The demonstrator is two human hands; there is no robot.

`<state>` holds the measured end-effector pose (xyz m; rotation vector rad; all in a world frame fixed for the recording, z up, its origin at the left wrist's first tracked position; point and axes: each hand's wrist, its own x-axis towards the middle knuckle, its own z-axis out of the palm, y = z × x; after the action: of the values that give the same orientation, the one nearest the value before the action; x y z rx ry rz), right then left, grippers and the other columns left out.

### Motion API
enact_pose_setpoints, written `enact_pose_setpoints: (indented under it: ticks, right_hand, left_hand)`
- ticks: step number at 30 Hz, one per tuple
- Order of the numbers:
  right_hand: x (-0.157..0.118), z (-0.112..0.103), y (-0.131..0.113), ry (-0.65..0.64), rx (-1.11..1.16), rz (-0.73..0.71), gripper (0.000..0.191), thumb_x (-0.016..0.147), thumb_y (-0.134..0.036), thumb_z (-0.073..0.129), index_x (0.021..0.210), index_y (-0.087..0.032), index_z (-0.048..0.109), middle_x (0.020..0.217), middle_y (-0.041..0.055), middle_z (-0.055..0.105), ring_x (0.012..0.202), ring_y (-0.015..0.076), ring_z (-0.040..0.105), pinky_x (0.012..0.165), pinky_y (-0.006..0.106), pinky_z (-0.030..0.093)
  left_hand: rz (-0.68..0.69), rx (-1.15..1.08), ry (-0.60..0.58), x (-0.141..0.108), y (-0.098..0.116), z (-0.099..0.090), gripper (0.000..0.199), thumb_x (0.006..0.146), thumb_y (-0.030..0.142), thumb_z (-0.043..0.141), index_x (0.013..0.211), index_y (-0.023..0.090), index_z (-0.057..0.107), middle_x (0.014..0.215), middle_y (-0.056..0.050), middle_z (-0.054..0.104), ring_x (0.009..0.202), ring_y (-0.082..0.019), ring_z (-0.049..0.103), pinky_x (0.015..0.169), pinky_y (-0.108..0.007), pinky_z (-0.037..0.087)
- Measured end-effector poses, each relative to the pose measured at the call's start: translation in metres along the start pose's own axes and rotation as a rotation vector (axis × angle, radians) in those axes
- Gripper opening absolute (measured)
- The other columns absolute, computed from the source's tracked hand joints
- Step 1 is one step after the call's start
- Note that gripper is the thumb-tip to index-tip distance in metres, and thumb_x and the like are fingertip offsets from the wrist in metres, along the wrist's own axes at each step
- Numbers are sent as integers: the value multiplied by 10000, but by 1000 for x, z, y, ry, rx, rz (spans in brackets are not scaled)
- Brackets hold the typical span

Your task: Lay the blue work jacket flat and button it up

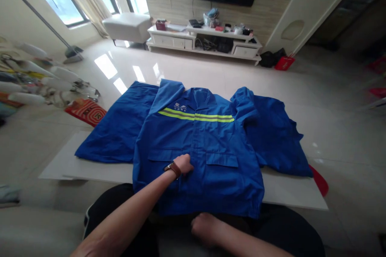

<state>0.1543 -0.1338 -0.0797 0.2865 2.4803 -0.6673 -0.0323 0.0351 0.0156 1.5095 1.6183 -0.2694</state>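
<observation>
A blue work jacket point(223, 136) lies front up before me, collar away from me, with a yellow and grey reflective stripe point(196, 116) across its chest. My left hand point(183, 164), below a wrist with a brown-strapped watch point(173, 168), is closed on the jacket's front beside the button placket. Just past the bottom hem, my right hand point(205, 229) is curled into a fist and a little blurred. Whatever its fingers may hold is hidden. More blue cloth spreads out on the left point(117, 124) and on the right point(274, 132) of the jacket.
The clothes rest on a low white table point(292, 190). On the left are white thread cones point(27, 98) and a red-orange bag point(86, 111). A red object point(319, 180) pokes out at the right edge. Farther off stands a cluttered white TV cabinet point(208, 42).
</observation>
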Motion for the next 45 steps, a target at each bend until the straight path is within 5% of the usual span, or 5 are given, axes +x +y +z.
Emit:
enact_pose_setpoints:
  ticks: [9, 16, 21, 29, 45]
  right_hand:
    - [1, -31, 6, 7, 142, 94, 163, 758, -159, 672, 904, -123, 734, 922, 121, 744, 855, 285, 715, 779, 397, 581]
    - [9, -6, -4, -44, 144, 79, 172, 773, -104, 650, 917, -124, 740, 884, 123, 757, 800, 269, 719, 723, 361, 577]
    - [8, -12, -22, -84, 165, 29, 210, 745, -168, 715, 950, -133, 745, 910, 154, 758, 781, 302, 720, 651, 385, 576]
    - [2, -43, -27, 96, 204, 73, 139, 813, -188, 646, 903, -134, 737, 897, 134, 749, 851, 294, 714, 741, 402, 564]
    - [36, -16, -7, 110, 287, 60, 157, 779, -68, 662, 910, -102, 742, 955, 141, 756, 862, 285, 707, 819, 418, 564]
  left_hand:
    - [130, 107, 580, -7, 32, -28, 365, 963, 384, 510, 1237, 144, 532, 1195, -155, 663, 995, -243, 685, 778, -301, 491]
    - [209, 335, 119, -37, 27, 54, 425, 803, 571, 689, 933, 168, 658, 1008, -177, 681, 989, -340, 660, 813, -407, 504]
    - [267, 447, 139, -47, 26, 81, 802, 501, 531, 925, 1141, 197, 576, 1152, -176, 601, 1104, -361, 554, 870, -440, 483]
    - [100, 349, 73, -49, 17, 53, 524, 687, 594, 805, 950, 156, 691, 1012, -176, 710, 974, -338, 681, 812, -384, 508]
    - [157, 405, -43, -20, 39, 12, 204, 858, 343, 680, 841, 151, 746, 811, -126, 741, 907, -272, 731, 791, -308, 536]
